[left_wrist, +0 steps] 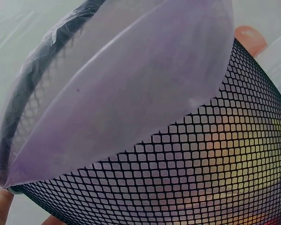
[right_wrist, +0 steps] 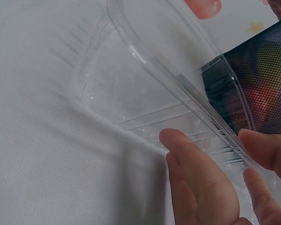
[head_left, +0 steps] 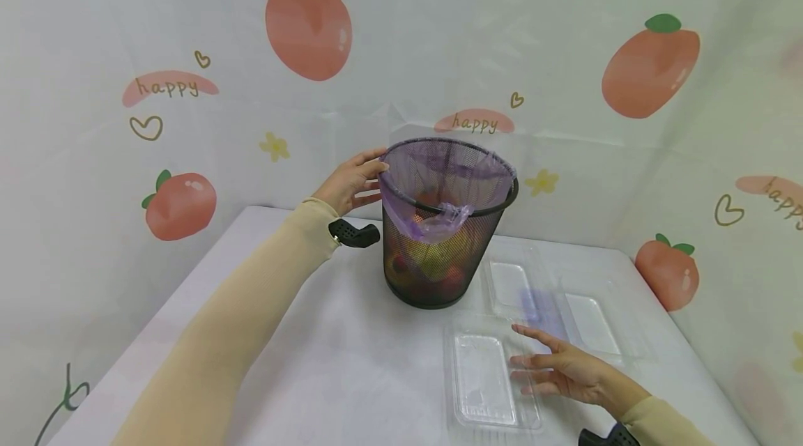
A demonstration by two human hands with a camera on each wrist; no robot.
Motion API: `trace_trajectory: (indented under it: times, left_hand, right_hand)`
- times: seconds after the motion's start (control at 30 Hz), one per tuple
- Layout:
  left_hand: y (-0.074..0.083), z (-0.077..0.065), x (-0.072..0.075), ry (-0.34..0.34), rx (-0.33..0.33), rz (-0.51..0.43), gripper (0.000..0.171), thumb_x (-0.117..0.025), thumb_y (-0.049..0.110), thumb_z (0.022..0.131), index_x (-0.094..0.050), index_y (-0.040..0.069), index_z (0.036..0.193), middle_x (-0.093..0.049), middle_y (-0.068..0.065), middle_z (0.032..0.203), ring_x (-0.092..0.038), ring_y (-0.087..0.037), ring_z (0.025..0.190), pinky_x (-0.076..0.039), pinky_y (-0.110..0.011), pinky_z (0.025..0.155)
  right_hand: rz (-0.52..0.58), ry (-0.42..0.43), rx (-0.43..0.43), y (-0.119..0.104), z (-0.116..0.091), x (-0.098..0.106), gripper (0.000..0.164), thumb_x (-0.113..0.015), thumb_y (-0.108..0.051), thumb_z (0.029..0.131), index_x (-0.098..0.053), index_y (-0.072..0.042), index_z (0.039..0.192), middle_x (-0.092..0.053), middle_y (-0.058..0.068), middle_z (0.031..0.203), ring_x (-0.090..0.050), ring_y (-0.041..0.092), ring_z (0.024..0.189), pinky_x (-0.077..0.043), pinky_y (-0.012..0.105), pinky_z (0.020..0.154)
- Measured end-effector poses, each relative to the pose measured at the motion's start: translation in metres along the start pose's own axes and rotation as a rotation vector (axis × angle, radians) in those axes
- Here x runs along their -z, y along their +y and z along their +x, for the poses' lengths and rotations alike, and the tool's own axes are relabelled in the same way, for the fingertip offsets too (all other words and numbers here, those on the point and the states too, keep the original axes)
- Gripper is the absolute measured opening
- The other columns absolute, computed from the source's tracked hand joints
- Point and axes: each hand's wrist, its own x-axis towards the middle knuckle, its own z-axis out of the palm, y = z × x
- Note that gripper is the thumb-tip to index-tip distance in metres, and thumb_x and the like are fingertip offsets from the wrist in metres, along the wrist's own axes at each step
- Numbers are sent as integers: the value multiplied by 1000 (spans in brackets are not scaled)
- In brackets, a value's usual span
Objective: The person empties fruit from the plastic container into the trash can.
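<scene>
A black mesh wastebasket [head_left: 479, 240] stands on the white table, lined with a thin purple plastic bag [head_left: 433, 226] folded over its rim. Through the mesh show yellow and red fruit-like shapes [head_left: 433, 259], their kinds blurred. My left hand [head_left: 354, 181] grips the basket's left rim together with the bag edge; in the left wrist view only its fingertips [left_wrist: 0, 206] appear. Low on the right, my right hand [head_left: 564, 369] spreads its fingers beside a clear plastic container [head_left: 483, 380]. In the right wrist view the fingers [right_wrist: 201, 178] are close to the container's rim [right_wrist: 145, 58]; contact is unclear.
Two more clear plastic containers, one behind [head_left: 511, 286] and one at the right [head_left: 592, 320], lie right of the basket. Something translucent blue-purple [head_left: 542, 310] is between them. A white cloth [head_left: 401, 28] printed with peaches hangs behind the table.
</scene>
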Motion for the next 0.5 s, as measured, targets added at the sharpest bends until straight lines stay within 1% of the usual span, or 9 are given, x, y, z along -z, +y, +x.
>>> trace_trajectory:
  times: [0.5]
  left_hand:
    - [0, 2, 0, 6, 7, 0, 47, -61, 21, 96, -50, 32, 140, -52, -2, 119, -54, -19, 107, -47, -38, 102]
  right_hand:
    - [15, -20, -3, 0, -2, 0, 52, -42, -2, 101, -45, -38, 139, -44, 18, 137, -55, 27, 123, -47, 46, 101]
